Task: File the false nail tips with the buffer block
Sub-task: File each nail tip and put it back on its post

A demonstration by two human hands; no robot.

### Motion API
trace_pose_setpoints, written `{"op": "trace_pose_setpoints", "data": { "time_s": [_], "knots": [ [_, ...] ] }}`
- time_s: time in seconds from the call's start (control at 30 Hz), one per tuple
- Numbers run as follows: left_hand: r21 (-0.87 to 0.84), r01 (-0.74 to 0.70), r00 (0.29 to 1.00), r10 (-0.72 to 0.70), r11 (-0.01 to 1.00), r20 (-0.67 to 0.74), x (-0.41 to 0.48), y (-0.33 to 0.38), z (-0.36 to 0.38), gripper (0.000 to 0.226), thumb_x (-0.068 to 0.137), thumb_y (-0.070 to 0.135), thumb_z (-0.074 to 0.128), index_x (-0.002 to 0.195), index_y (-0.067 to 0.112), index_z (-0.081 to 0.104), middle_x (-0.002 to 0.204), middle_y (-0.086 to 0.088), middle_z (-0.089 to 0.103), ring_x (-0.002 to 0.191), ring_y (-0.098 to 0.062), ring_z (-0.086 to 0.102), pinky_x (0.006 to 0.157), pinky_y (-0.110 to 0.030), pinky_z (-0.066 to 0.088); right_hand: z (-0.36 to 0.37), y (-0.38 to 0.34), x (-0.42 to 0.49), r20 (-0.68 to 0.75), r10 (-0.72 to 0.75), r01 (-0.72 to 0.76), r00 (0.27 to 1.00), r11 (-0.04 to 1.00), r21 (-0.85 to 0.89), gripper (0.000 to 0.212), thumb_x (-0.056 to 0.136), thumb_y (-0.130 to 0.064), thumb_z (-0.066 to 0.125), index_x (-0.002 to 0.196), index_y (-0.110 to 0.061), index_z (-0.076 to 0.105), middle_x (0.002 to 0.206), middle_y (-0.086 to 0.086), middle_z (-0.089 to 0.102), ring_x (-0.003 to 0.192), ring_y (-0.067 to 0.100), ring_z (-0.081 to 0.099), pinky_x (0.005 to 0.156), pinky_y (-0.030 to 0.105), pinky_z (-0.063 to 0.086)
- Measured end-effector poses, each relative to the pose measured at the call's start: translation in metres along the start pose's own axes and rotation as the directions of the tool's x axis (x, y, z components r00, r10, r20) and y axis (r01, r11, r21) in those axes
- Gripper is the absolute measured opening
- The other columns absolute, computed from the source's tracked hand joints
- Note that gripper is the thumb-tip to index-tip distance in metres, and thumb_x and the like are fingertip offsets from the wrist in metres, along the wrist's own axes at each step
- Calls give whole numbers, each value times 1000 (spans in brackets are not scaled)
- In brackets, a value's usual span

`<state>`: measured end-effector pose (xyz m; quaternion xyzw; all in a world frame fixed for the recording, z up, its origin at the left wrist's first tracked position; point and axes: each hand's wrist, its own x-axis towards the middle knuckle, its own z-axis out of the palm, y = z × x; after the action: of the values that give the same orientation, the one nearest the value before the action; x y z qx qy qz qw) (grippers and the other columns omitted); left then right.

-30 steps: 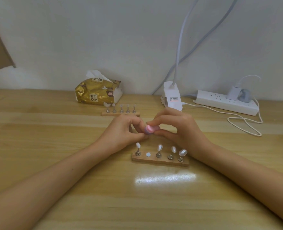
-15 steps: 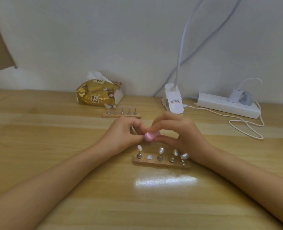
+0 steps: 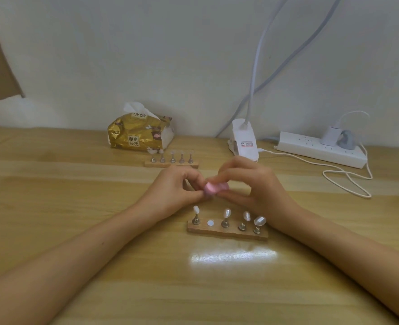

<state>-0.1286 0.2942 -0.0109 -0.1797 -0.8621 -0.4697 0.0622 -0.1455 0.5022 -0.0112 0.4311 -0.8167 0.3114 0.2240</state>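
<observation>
Block (image 3: 213, 187): pink, held above the table (image 3: 76, 207), just behind the near stand (image 3: 226, 232).
Right hand (image 3: 259, 186): thumb beneath, fingers above, curled round the block's right part.
Left hand (image 3: 172, 191): fingers curled, thumb and forefinger tips pinched together at the block's left end. Whether they held anything could not be told.
Near stand: 4 tips (image 3: 226, 212) on pegs, with 1 white disc (image 3: 210, 222) 2nd from the left.
Far stand (image 3: 171, 163): 5 pegs, in front of a tissue pack (image 3: 137, 137).

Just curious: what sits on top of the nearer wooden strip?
Four metal stands carrying pale nail tips, plus one bare white disc. Fingers hide what the left hand pinches.
</observation>
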Motion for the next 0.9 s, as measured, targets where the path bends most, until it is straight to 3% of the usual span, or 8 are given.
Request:
{"op": "trace_pose_setpoints", "data": {
  "time_s": [0.1, 0.2, 0.33, 0.43, 0.53, 0.67, 0.77, 0.9],
  "knots": [
    [3, 14, 1000, -14, 1000, 7, -1, 0, 0, 13, 77, 14, 82, 75, 25, 76, 66, 20, 67, 52, 1, 49, 55, -13, 41, -4, 2, 0, -71, 101, -98, 992, 994, 45, 15, 83, -9, 80, 98, -7, 78, 92, 3, 64, 83, 10, 64, 80, 24, 52],
    [-3, 7, 1000, -7, 1000, 5, -1, 1, 0, 14, 77, 18, 82, 73, 28, 74, 65, 20, 66, 50, 2, 48, 53, -11, 38, 0, -2, -2, 11, -21, 21, 1000, 1000, 10, 14, 83, -10, 81, 96, -7, 77, 93, 3, 63, 83, 9, 62, 78, 19, 49],
    [1, 28, 1000, -28, 1000, 8, -1, 1, 0, 18, 77, 14, 83, 72, 28, 73, 64, 23, 66, 51, 2, 48, 54, -11, 39, -5, 2, 0, -62, 119, -116, 991, 992, 48, 14, 84, -11, 80, 97, -8, 78, 91, 3, 64, 83, 8, 63, 80, 20, 48],
    [-7, 22, 1000, -22, 1000, 5, -1, 1, 0, 15, 77, 16, 83, 73, 26, 74, 64, 20, 66, 51, 1, 47, 53, -12, 38, -1, -1, 0, -2, -2, 2, 1000, 1000, 17, 12, 83, -13, 80, 94, -8, 77, 91, 3, 65, 81, 10, 63, 77, 19, 49],
    [2, 32, 999, -32, 999, 14, -1, 1, -1, 12, 77, 13, 83, 76, 22, 76, 65, 20, 67, 51, 2, 48, 54, -12, 40, -5, 3, 1, -53, 139, -135, 989, 988, 76, 12, 84, -15, 80, 95, -10, 78, 91, 2, 68, 83, 10, 65, 78, 20, 49],
    [-3, 11, 1000, -11, 1000, 8, -1, 1, 0, 15, 77, 15, 82, 71, 27, 73, 64, 22, 65, 49, 2, 47, 52, -9, 36, 0, 0, -1, -7, -13, 13, 1000, 1000, 21, 14, 82, -9, 81, 96, -7, 78, 92, 4, 68, 83, 12, 66, 78, 19, 51],
    [11, 18, 1000, -18, 1000, 7, -1, 1, -1, 14, 77, 11, 82, 75, 23, 76, 64, 23, 66, 50, 3, 50, 52, -8, 37, -4, 2, 0, -68, 130, -126, 989, 990, 68, 10, 85, -12, 80, 93, -9, 78, 90, 2, 68, 82, 10, 65, 78, 21, 50],
    [9, -1, 1000, 1, 1000, 3, -2, 1, 0, 12, 77, 15, 82, 73, 23, 74, 66, 15, 65, 49, 2, 48, 51, -10, 36, 1, -3, -2, -18, -33, 34, 999, 999, 18, 15, 82, -8, 83, 95, -6, 78, 91, 4, 66, 81, 12, 65, 77, 21, 51]
  ]
}}
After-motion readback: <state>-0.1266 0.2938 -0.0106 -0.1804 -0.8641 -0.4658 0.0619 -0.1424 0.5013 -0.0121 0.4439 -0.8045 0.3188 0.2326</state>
